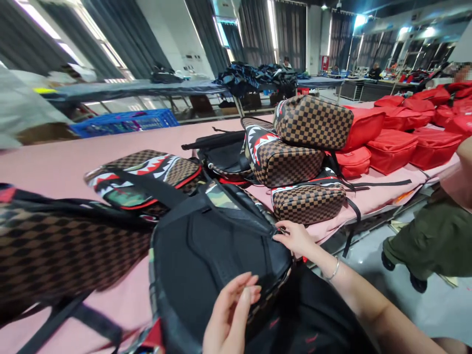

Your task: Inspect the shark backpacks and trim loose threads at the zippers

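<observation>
A black backpack [221,250] lies with its padded back panel facing up, camouflage and checkered trim showing along its edges. At its far right edge my right hand [295,237] is closed in a pinch on the end of a black shoulder strap [254,221], by a small dark buckle. My left hand [232,312] hovers over the near part of the back panel, fingers loosely curved and apart from the thumb, holding nothing. The strap's far end has a camouflage patch [223,196].
Checkered backpacks with shark-teeth prints [147,172] surround it, one large checkered bag [66,250] at left. More are stacked [313,123] behind, beside rows of red bags [394,147]. All rest on a pink-covered table [47,164]. A person in green trousers [435,241] stands at right.
</observation>
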Tool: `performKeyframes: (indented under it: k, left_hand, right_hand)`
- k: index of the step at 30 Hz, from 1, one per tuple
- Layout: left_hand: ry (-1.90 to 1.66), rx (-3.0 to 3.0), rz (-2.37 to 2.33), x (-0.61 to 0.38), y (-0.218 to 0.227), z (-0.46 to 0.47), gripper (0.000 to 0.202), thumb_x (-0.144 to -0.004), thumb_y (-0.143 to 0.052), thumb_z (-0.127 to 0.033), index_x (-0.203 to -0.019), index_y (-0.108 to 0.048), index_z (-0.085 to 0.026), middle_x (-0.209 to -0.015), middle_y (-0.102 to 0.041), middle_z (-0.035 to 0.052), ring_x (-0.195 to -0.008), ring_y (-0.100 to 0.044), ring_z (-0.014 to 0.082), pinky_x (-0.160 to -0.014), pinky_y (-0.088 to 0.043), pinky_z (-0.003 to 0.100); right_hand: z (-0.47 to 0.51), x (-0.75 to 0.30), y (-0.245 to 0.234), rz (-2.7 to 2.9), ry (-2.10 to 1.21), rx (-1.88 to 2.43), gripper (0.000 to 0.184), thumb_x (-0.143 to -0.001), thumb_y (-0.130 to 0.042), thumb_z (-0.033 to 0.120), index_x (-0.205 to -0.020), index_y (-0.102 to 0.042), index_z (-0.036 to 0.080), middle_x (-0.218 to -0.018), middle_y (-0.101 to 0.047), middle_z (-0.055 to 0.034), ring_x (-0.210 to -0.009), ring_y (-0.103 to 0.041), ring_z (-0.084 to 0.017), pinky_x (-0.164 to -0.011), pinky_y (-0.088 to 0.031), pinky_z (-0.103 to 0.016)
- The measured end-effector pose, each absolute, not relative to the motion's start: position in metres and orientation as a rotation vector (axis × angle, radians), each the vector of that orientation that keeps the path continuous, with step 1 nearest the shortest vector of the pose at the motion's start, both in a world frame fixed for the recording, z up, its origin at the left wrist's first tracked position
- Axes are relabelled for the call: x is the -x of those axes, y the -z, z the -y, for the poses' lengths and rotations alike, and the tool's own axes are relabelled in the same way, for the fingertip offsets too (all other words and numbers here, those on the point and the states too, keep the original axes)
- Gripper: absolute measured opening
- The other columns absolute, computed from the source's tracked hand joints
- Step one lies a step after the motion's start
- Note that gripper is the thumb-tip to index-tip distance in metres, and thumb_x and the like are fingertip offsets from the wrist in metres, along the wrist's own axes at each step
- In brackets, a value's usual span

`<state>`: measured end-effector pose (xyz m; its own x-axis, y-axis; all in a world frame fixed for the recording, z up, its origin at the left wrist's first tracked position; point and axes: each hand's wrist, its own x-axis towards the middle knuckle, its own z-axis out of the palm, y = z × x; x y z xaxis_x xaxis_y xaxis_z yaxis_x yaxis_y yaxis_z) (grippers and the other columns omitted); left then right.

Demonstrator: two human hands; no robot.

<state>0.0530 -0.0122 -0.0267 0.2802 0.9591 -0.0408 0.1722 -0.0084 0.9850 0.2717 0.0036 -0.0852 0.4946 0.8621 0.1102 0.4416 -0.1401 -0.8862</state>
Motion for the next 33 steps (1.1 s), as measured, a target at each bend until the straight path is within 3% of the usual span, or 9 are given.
performKeyframes:
  k: [7, 11, 13, 16, 22, 28, 33]
  left_hand:
    - [-0.899, -1.293, -1.117, -0.062, 0.063, -0.012, 0.053, -0.063, -0.068, -0.055, -0.098, -0.058, -0.017, -0.105, -0.066, 0.0107, -0.098, -0.063, 0.0246, -0.096, -0.045, 0.04]
    - [-0.98, -1.283, -1.118, -0.073, 0.065, -0.018, 0.061, -0.066, -0.067, -0.05, -0.117, -0.049, -0.022, -0.125, -0.056, 0.0138, -0.109, -0.058, 0.0244, -0.101, -0.039, 0.043]
    - [-0.975, -1.237, -1.112, -0.073, 0.06, -0.015, 0.063, -0.068, -0.066, -0.049, -0.124, -0.046, -0.024, -0.126, -0.056, 0.0129, -0.109, -0.058, 0.0231, -0.1, -0.04, 0.041]
    - [-1.02, -1.158, -1.135, -0.064, 0.053, -0.003, 0.056, -0.068, -0.065, -0.051, -0.114, -0.057, -0.021, -0.112, -0.063, 0.0099, -0.103, -0.06, 0.0218, -0.093, -0.047, 0.035]
    - [-0.951, -1.126, -1.229, -0.041, 0.054, 0.014, 0.051, -0.064, -0.069, -0.052, -0.103, -0.066, -0.019, -0.097, -0.068, 0.0058, -0.084, -0.063, 0.0167, -0.08, -0.051, 0.027]
    - [-0.822, -1.285, -1.219, -0.042, 0.05, -0.002, 0.045, -0.053, -0.076, -0.047, -0.088, -0.07, -0.019, -0.087, -0.07, 0.0047, -0.082, -0.063, 0.0184, -0.084, -0.05, 0.03]
    - [-0.75, -1.341, -1.192, -0.044, 0.045, -0.01, 0.041, -0.05, -0.075, -0.049, -0.076, -0.07, -0.018, -0.078, -0.071, 0.0062, -0.075, -0.065, 0.0224, -0.079, -0.052, 0.036]
  right_hand:
    - [-0.005, -0.263, 0.08, 1.285, -0.596, 1.865, 0.02, -0.073, -0.068, 0.036, -0.087, -0.07, 0.022, -0.078, -0.069, 0.0015, -0.068, -0.061, -0.013, -0.066, -0.043, -0.022]
    - [0.002, -0.244, 0.067, 1.248, -0.787, 1.765, 0.017, -0.069, -0.071, 0.031, -0.075, -0.065, 0.017, -0.055, -0.054, 0.006, -0.051, -0.047, -0.008, -0.05, -0.033, -0.019]
    - [0.009, -0.23, 0.061, 1.172, -0.989, 1.595, 0.017, -0.068, -0.071, 0.028, -0.077, -0.063, 0.016, -0.052, -0.045, 0.0086, -0.046, -0.038, -0.005, -0.046, -0.028, -0.017]
    - [0.027, -0.208, 0.059, 1.042, -1.155, 1.384, 0.021, -0.068, -0.07, 0.028, -0.081, -0.061, 0.014, -0.051, -0.039, 0.01, -0.046, -0.033, -0.004, -0.045, -0.026, -0.017]
    - [0.057, -0.188, 0.07, 1.043, -1.137, 1.336, 0.028, -0.067, -0.072, 0.034, -0.083, -0.061, 0.014, -0.05, -0.031, 0.0106, -0.045, -0.024, -0.003, -0.044, -0.021, -0.018]
    - [0.055, -0.189, 0.073, 1.337, -0.826, 1.458, 0.016, -0.078, -0.065, 0.031, -0.082, -0.064, 0.015, -0.067, -0.058, 0.002, -0.057, -0.049, -0.008, -0.055, -0.038, -0.019]
    - [0.053, -0.192, 0.071, 1.642, -0.631, 1.512, 0.011, -0.081, -0.061, 0.024, -0.091, -0.064, 0.019, -0.081, -0.067, -0.0017, -0.075, -0.06, -0.013, -0.068, -0.044, -0.021]
